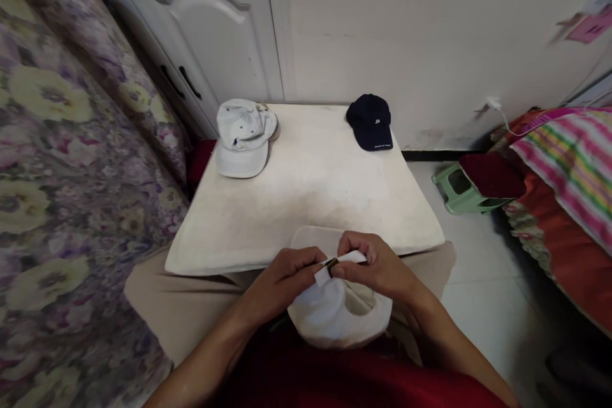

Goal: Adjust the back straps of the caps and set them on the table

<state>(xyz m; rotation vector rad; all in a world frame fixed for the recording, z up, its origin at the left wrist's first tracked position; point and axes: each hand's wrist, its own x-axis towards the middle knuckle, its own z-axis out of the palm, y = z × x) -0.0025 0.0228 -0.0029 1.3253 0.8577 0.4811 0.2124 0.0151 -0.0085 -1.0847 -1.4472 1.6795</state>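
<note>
"Where is the white cap (pixel 325 319) sitting?"

"It's resting over the person's lap, at the near edge of the worktop (pixel 306 185), its brim (pixel 318 237) reaching over that edge. Both hands are working close together: the left hand (pixel 289 274) is pinching the white strap (pixel 352 257) beside the dark buckle (pixel 331 263), and the right hand (pixel 377 264) is gripping it on the other side."

"What could be going wrong there?"

"The strap is looking narrow, so a loose pinch could be letting it slide in the buckle, or a crooked pull could be twisting it. And nothing firm is holding the crown, so a sharp tug could be tipping the cap."

"Are you seeing how the strap is threading?"

"No, the fingertips are covering parts of it, and the cap's front is facing away."

"And farther out?"

"A pale cap (pixel 239 131) is lying at the worktop's far left; something light is bunching against it, perhaps another cap, but I'm not telling them apart. A dark cap (pixel 369 118) is sitting at the far right, its lettering showing too small for reading."
</note>
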